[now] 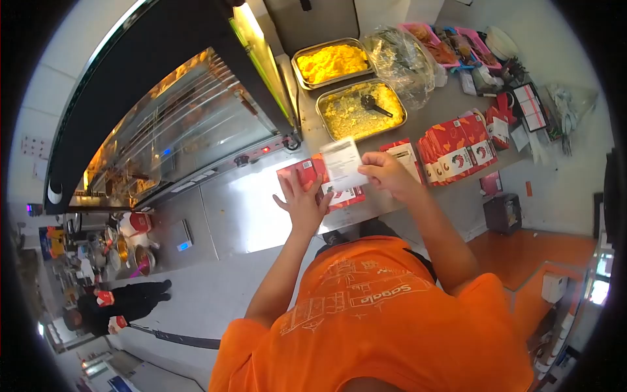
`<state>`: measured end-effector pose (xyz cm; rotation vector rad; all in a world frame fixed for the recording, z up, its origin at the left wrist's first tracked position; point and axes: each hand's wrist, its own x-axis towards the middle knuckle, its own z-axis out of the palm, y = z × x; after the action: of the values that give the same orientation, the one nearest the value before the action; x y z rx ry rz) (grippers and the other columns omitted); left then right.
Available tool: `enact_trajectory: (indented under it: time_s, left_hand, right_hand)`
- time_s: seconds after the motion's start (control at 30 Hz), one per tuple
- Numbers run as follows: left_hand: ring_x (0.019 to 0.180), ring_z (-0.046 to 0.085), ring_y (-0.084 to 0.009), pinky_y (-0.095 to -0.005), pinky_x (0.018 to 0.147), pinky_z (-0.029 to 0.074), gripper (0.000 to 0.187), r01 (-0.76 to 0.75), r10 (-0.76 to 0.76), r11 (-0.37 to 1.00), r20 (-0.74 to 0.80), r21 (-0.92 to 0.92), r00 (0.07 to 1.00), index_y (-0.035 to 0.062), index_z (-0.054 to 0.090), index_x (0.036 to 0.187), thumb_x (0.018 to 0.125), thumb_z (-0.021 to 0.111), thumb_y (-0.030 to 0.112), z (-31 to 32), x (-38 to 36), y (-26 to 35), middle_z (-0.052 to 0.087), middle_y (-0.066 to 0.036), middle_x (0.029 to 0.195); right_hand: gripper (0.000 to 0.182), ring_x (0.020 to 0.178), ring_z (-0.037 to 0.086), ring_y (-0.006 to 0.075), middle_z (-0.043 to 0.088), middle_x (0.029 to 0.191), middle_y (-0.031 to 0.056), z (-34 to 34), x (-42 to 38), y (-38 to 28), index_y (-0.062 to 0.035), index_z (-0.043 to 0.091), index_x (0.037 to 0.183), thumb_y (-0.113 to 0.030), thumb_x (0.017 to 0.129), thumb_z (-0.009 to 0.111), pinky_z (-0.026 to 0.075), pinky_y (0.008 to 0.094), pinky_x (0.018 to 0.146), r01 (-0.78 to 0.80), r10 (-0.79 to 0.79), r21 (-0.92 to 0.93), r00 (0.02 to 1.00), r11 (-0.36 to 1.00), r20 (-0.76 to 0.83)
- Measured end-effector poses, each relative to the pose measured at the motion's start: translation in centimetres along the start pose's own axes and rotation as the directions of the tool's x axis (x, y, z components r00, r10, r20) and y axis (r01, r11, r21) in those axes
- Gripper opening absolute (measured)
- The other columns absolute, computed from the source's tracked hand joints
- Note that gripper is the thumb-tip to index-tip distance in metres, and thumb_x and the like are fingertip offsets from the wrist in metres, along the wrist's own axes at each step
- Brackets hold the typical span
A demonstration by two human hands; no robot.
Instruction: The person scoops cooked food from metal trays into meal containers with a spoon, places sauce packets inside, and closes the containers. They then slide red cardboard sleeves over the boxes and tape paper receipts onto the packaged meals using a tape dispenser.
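My right hand (pixel 390 175) pinches a white printed paper slip (pixel 341 164) by its right edge, holding it over a red-and-white printed packet (pixel 345 196). My left hand (pixel 302 204) lies with spread fingers on the left part of red packaging (pixel 297 173) at the counter edge. The slip hides part of that packaging. Just right of my right hand is another red packet (pixel 403 155) with a white printed slip on it. Farther right, several red packets (pixel 450 153) lie overlapping in a row.
Two metal trays of yellow food, one tray (pixel 332 64) behind the other tray (pixel 361 108), stand at the back; a black spoon (pixel 375 106) rests in the nearer. A plastic bag (pixel 405 65) sits beside them. A glass display warmer (pixel 196 111) fills the left. Another person (pixel 124 300) stands lower left.
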<state>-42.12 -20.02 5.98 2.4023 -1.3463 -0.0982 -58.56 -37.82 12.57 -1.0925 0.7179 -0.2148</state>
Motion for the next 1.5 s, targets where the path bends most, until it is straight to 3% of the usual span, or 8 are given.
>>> enact_trajectory:
  time_s: [0.37,0.67,0.87,1.0,1.17,1.27,1.37,1.5]
  left_hand:
    - [0.145,0.022,-0.0428,-0.0632,0.109,0.019,0.045,-0.045,-0.074,0.773,-0.160,-0.633,0.984,0.0205,0.064,0.127,0.083,0.069,0.031,3.8,0.0,-5.1,0.040,-0.016,0.149]
    - [0.144,0.024,-0.0445,-0.0809,0.100,0.019,0.055,0.044,-0.044,0.999,-0.001,-0.018,0.999,0.0274,0.061,0.133,0.083,0.070,0.046,2.3,-0.4,-1.1,0.032,-0.016,0.153]
    - [0.150,0.010,-0.0410,-0.0796,0.102,0.008,0.062,0.040,-0.035,0.985,-0.033,0.165,0.999,0.0280,0.055,0.139,0.080,0.071,0.041,1.5,-0.1,2.3,0.018,-0.018,0.162]
    - [0.148,0.019,-0.0405,-0.0712,0.106,0.014,0.056,0.029,0.014,0.960,-0.152,0.279,0.988,0.0191,0.058,0.135,0.084,0.066,0.039,2.8,0.9,5.3,0.033,-0.017,0.156]
    - [0.125,0.051,-0.0394,-0.0518,0.104,0.037,0.026,-0.315,0.281,0.949,-0.435,-0.007,0.856,0.0058,0.068,0.108,0.085,0.064,0.016,3.0,7.0,23.1,0.058,-0.019,0.130]
    - [0.100,0.065,-0.0311,-0.0399,0.088,0.051,0.019,-0.407,0.427,0.773,-0.074,-0.488,0.901,0.0034,0.067,0.102,0.084,0.067,0.009,6.2,7.9,36.2,0.069,-0.016,0.104]
    - [0.099,0.063,-0.0376,-0.0429,0.086,0.052,0.026,-0.264,0.676,0.658,0.398,-0.705,0.621,0.0015,0.062,0.108,0.087,0.067,0.016,9.1,8.3,49.8,0.064,-0.020,0.108]
    - [0.111,0.062,-0.0308,-0.0435,0.090,0.051,0.033,-0.855,0.605,0.518,0.689,0.039,0.398,0.0097,0.070,0.114,0.085,0.065,0.025,19.8,11.5,57.3,0.067,-0.013,0.116]
  right_hand:
    - [0.032,0.076,0.069,0.0353,0.068,0.074,0.0231,4.2,6.3,8.7,0.0048,0.069,0.079,-0.026,0.085,0.067,0.054,0.0444,0.070,0.021,-0.108,-0.850,0.993,0.526,-0.043]
    - [0.032,0.078,0.069,0.0364,0.069,0.079,0.0212,2.9,2.4,5.9,0.0016,0.069,0.087,-0.030,0.083,0.072,0.054,0.0445,0.073,0.158,-0.328,-0.881,0.945,0.446,0.003]
    - [0.017,0.074,0.065,0.0199,0.067,0.079,0.0106,-19.5,-7.8,-5.1,-0.0033,0.066,0.091,-0.019,0.088,0.071,0.051,0.0342,0.069,0.354,-0.675,-0.651,0.654,0.672,-0.341]
    - [0.022,0.077,0.069,0.0235,0.070,0.086,0.0106,-42.3,-10.6,-4.7,-0.0047,0.061,0.101,-0.019,0.088,0.070,0.053,0.0352,0.070,-0.021,-0.711,-0.799,0.444,0.601,-0.546]
    - [0.031,0.081,0.069,0.0264,0.069,0.089,0.0136,-53.6,-5.8,2.2,-0.0043,0.057,0.102,-0.017,0.080,0.075,0.053,0.0376,0.071,-0.096,-0.460,-0.708,0.698,0.700,-0.549]
    - [0.044,0.083,0.067,0.0270,0.067,0.090,0.0164,-54.1,-3.8,1.3,-0.0033,0.054,0.103,-0.018,0.071,0.080,0.052,0.0375,0.072,-0.284,-0.292,-0.691,0.753,0.664,-0.590]
    - [0.059,0.087,0.066,0.0278,0.066,0.091,0.0178,-55.2,-2.7,-0.1,-0.0010,0.053,0.107,-0.016,0.059,0.084,0.053,0.0373,0.072,-0.338,-0.123,-0.587,0.785,0.736,-0.607]
    - [0.070,0.092,0.065,0.0296,0.064,0.102,0.0203,-57.1,-0.7,0.3,0.0008,0.053,0.112,-0.012,0.053,0.087,0.054,0.0379,0.072,-0.333,-0.070,-0.589,0.828,0.737,-0.556]
